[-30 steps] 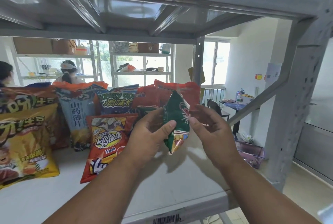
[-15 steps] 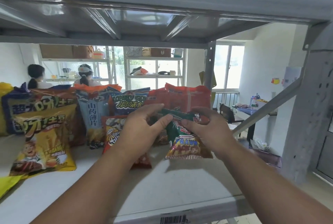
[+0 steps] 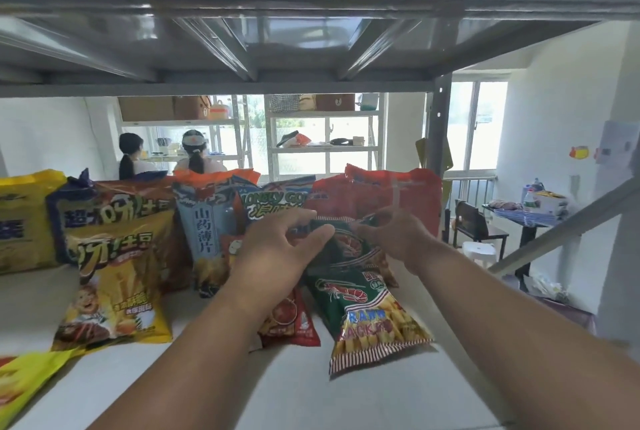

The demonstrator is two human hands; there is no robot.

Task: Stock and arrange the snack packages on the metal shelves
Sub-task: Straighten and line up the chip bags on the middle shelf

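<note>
Both hands are reaching into the grey metal shelf and closing on the top edge of a green prawn-cracker packet with a red shrimp picture and a striped bottom seam. The left hand is pinching the packet's upper left corner between thumb and curled fingers; the right hand is gripping the upper right corner, its fingertips tucking behind the foil, so how far they are wrapping round it cannot be told. The packet is leaning backwards, its lower edge resting on the white shelf board near the front, right of centre. Its top part is crumpling under the hands and the print there is hard to read.

Just to its left a red snack bag is lying mostly hidden beneath the left wrist. Behind the hands a large orange-red bag is standing against the rear, its lower half blocked from sight. A pale blue bag with Chinese lettering is standing beside a yellow chip bag with a cartoon child, which is leaning forward. At the far left a yellow bag is being cut off by the frame edge, as is another yellow packet at the lower left corner. Beyond the shelf, two seated people are showing blurred, backs turned.
</note>
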